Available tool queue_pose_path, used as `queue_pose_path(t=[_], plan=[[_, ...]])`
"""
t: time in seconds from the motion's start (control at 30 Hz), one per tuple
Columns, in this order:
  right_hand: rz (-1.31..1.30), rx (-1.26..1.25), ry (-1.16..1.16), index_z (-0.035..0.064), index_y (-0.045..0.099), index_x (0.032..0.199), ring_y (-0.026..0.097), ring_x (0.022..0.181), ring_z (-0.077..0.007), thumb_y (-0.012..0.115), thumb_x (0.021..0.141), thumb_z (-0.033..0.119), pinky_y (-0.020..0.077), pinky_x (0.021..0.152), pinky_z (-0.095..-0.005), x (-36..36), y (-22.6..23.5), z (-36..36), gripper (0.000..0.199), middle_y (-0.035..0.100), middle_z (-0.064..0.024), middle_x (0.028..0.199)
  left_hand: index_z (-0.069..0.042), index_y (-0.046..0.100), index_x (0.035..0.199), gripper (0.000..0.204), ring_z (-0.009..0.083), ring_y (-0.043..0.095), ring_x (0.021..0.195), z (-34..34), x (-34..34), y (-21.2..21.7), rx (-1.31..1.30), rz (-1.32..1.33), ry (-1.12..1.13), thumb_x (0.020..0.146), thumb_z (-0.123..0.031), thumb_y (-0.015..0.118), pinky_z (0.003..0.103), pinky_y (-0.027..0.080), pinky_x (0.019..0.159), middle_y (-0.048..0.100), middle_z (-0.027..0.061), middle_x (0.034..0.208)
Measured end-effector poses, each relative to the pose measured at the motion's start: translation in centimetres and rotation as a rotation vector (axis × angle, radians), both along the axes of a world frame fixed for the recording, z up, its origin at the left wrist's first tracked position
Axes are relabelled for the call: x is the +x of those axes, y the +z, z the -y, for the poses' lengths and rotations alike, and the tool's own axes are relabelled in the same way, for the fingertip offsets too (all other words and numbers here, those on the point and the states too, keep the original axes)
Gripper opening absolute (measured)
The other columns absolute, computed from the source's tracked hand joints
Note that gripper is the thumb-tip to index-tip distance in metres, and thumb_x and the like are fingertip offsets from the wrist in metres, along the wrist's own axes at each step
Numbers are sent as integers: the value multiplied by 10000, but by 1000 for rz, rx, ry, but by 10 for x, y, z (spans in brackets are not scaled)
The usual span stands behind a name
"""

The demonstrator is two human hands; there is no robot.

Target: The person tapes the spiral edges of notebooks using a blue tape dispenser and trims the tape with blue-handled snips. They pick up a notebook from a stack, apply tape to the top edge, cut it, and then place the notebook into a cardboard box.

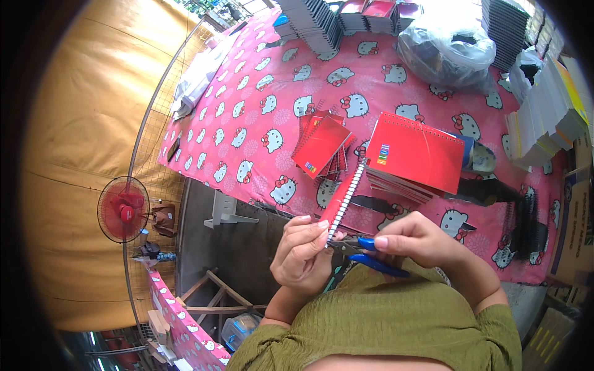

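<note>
My left hand (302,252) grips a red spiral-bound notebook (338,199) near its lower end, held edge-up so that the white coil runs along the top. Blue-handled cutting pliers (378,264) are in my right hand (413,238), with their jaws at the coil's near end beside my left fingertips. Whether the jaws are closed on the wire I cannot tell. Just beyond, a stack of red spiral notebooks (416,151) lies on the table. To its left is a fanned pile of smaller-looking red notebooks (323,147).
The pink table cover (260,117) has a cat-face print. Tall notebook stacks (312,25), a plastic bag (445,52) and paper stacks (547,114) stand around the far and right sides. Black coils (529,222) lie at right. A red fan (125,210) stands left, near a white stool (228,210).
</note>
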State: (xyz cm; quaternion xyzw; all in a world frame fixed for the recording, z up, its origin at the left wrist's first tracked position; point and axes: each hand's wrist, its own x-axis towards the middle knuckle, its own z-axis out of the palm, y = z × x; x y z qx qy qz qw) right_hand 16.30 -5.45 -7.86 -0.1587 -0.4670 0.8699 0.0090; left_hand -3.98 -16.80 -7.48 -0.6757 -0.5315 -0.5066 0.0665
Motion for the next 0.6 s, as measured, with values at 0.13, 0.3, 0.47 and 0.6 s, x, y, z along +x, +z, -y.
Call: queue_pose_path(t=[0.13,0.3,0.47,0.6], plan=[[-5,363,-134,2,585,1155,609,921,-150,535,967,353,482,790,-301,-1,-18,15,401,651,-91,1003,-39,641,900,267,212,674,822,-12,-20,9,-48,-89,52,693,50,785,394,508,843,700,109,901],[562,1179,-395,41,543,1214,502,1135,-363,717,783,276,406,979,-450,66,-97,40,520,545,-176,1138,-2,671,984,197,124,576,705,-27,-92,39,-122,-39,435,799,-32,729,235,438,585,672,65,821],[707,1477,-497,32,584,1143,482,1179,-367,748,718,193,338,1017,-524,90,-121,53,483,497,-197,1270,-65,669,882,61,164,531,616,-131,-119,61,-253,-658,-112,834,-83,637,337,316,798,598,33,669],[701,1234,-805,16,592,1128,502,1162,-373,718,756,127,375,1005,-461,110,-119,36,408,521,-200,1246,-88,660,881,185,186,559,713,-203,-117,4,-484,-754,-345,823,-263,654,356,307,848,631,37,737]])
